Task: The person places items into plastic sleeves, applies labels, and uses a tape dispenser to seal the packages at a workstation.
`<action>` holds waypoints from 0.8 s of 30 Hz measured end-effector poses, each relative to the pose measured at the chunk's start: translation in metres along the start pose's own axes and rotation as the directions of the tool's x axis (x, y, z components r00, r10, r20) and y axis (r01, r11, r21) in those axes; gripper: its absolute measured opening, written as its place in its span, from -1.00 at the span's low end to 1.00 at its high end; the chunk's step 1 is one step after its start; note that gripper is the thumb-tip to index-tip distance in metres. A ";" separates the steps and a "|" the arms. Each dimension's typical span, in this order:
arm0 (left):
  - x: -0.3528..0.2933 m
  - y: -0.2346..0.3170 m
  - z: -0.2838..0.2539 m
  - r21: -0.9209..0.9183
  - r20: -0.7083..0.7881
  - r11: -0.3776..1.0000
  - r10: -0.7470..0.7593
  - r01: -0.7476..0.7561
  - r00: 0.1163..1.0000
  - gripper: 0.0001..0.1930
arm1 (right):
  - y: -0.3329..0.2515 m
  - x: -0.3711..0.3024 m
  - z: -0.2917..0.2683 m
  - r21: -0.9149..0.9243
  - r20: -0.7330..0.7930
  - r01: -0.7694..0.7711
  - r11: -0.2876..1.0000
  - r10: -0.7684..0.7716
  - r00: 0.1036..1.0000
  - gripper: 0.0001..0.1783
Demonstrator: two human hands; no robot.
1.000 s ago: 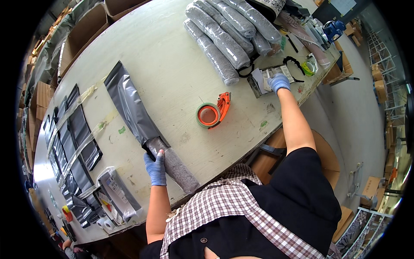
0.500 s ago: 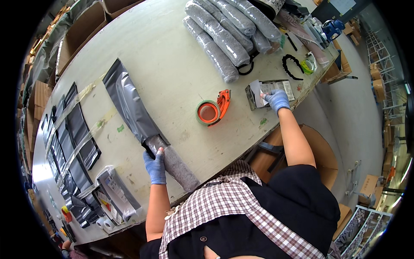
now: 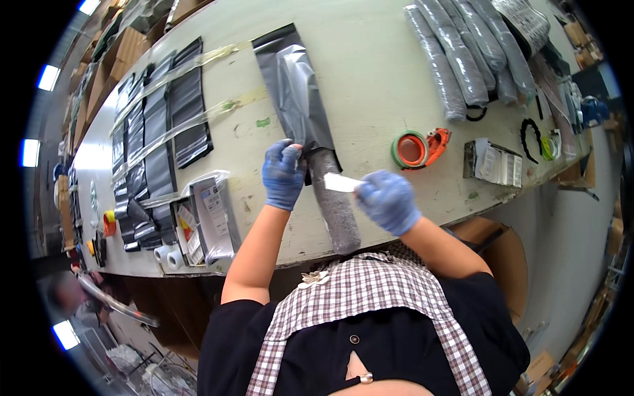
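Note:
My left hand, in a blue glove, pinches the mouth of a dark grey plastic mailing bag that lies lengthwise on the table. Partly inside the bag is a grey, fuzzy roll in clear plastic wrap; its near half sticks out toward my apron. Above this roll, my gloved right hand holds a small white card between closed fingers. Farther right stands an open box with white cards or labels in it. An orange tape dispenser with a green-edged roll lies between that box and the bag.
Several wrapped grey rolls lie at the far right, near a black braided band. Flat dark bags lie under clear tape strips on the left. Beside them sit a plastic-wrapped box and small white rolls.
My right hand has left the card box and come over beside the wrapped roll with a white card. My left hand stays at the bag's mouth. The view has swung left.

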State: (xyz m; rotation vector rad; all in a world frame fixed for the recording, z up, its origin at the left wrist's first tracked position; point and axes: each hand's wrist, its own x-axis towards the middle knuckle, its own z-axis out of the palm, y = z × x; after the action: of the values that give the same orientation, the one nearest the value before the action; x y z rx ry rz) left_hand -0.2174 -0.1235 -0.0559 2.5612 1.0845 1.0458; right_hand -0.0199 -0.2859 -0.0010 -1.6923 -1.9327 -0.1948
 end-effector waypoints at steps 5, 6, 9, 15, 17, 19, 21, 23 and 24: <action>0.011 0.011 -0.007 -0.105 -0.033 0.991 -0.081 0.077 0.996 -0.77 | -0.030 0.040 0.052 -0.040 0.104 -0.133 0.990 0.136 0.985 -0.91; 0.011 0.013 -0.008 -0.112 -0.046 0.990 -0.086 0.080 0.995 -0.78 | -0.029 0.046 0.058 -0.075 0.137 -0.173 0.982 0.182 0.974 -0.91; 0.011 0.013 -0.010 -0.136 -0.066 0.986 -0.106 0.096 0.992 -0.79 | -0.025 0.061 0.067 -0.125 0.189 -0.265 0.956 0.285 0.940 -0.90; 0.015 0.015 -0.012 -0.150 -0.051 0.985 -0.091 0.082 0.995 -0.79 | -0.027 0.074 0.075 -0.002 0.165 -0.308 0.952 0.304 0.938 -0.72; 0.009 0.011 -0.009 -0.159 -0.059 0.985 -0.076 0.066 0.995 -0.72 | -0.033 0.063 0.064 0.070 0.063 -0.221 0.973 0.217 0.974 -0.65; -0.004 0.006 -0.003 -0.250 -0.002 0.932 -0.272 0.263 0.962 -0.62 | -0.041 0.034 0.041 0.159 0.016 -0.132 0.978 0.131 0.991 -0.57; -0.018 0.015 -0.002 -0.325 0.197 0.756 -0.533 0.568 0.823 -0.46 | -0.041 -0.014 0.019 0.248 0.035 -0.080 0.965 0.074 0.997 -0.72; -0.041 0.002 0.011 -0.278 0.367 0.641 -0.617 0.715 0.696 -0.55 | -0.034 -0.073 0.000 0.370 0.428 -0.136 0.919 -0.039 0.903 -0.84; -0.054 -0.009 0.022 -0.225 0.472 0.602 -0.621 0.766 0.626 -0.61 | -0.039 -0.093 0.000 0.410 0.438 -0.108 0.906 -0.091 0.895 -0.76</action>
State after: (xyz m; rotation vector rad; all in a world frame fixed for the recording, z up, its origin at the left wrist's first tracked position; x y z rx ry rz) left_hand -0.2338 -0.1514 -0.1048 1.6133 1.4091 0.4905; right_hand -0.0526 -0.3741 -0.0376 -1.5294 -2.0847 0.6407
